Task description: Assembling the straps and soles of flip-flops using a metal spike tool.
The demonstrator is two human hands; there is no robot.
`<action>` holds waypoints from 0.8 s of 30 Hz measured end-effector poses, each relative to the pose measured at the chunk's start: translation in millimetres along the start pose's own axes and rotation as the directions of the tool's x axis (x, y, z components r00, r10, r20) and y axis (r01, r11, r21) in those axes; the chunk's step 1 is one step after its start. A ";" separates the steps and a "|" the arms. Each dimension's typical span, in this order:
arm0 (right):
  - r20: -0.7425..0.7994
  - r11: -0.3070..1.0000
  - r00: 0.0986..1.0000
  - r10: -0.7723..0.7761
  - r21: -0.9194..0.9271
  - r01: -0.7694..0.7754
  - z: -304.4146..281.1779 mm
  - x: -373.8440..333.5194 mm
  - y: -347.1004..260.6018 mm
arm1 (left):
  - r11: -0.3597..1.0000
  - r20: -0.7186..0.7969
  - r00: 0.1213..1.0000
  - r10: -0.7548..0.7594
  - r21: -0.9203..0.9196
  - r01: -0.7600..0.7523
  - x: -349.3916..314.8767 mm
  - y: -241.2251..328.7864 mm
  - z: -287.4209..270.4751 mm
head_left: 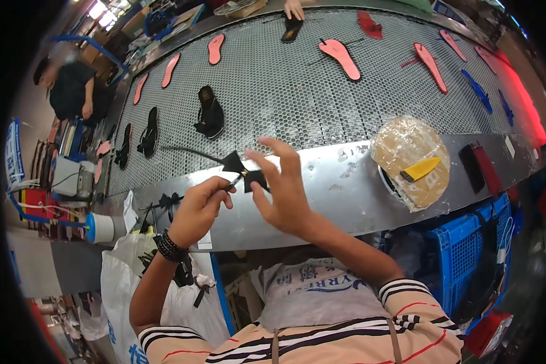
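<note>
A black sandal strap with a bow [232, 162] is held over the metal ledge at the front of the mesh conveyor. My left hand [197, 209] pinches it near the middle of the bow between thumb and fingertips. One long thin strap end trails off to the upper left. Beside the bow's right wing is my right hand [282, 191], its fingers spread and its thumb close to the bow; whether it touches cannot be made out. Beyond my hands a black sandal [209, 113] lies on the mesh [267, 91].
Pink insoles [215, 48], more black sandals [150, 131] and blue straps [477, 91] lie across the conveyor. A yellow-handled brush [421, 168] rests on a film-wrapped round lid [400, 142]. Another person's hand [293, 9] touches a far sandal. A blue crate [467, 255] stands below right.
</note>
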State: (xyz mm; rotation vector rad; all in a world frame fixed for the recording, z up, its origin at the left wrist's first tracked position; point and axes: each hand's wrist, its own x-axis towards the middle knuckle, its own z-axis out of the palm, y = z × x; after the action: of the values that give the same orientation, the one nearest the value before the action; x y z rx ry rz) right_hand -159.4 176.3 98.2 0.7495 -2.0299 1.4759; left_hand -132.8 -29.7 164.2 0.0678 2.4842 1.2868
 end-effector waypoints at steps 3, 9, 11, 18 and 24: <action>0.115 0.969 0.970 -0.215 -0.096 0.226 13.2 10.8 -4.0 | 0.997 0.045 0.997 0.057 -0.060 -0.054 12.4 9.4 0.2; 0.399 0.999 0.917 -0.016 -0.030 0.031 28.1 17.9 29.0 | 0.943 0.251 0.933 -0.257 -0.147 0.299 43.3 3.2 -20.8; 0.469 0.996 0.883 -0.022 -0.065 0.060 28.4 15.8 40.8 | 0.974 0.320 0.934 -0.155 -0.110 0.199 50.6 -18.5 -19.0; 0.413 0.994 0.908 -0.068 -0.046 0.095 35.3 22.8 61.7 | 0.816 0.398 0.899 -0.181 -0.450 0.364 69.4 -43.5 -25.7; 0.252 1.000 0.967 0.020 0.002 -0.021 50.7 38.0 72.2 | 0.784 0.347 0.933 -0.093 -0.552 0.284 89.7 -42.8 -35.3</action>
State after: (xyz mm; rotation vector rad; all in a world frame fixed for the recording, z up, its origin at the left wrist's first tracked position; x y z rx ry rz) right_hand -241.1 141.0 61.8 0.9634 -2.2267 1.4589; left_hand -223.7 -64.9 123.9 -0.1316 1.6873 1.7524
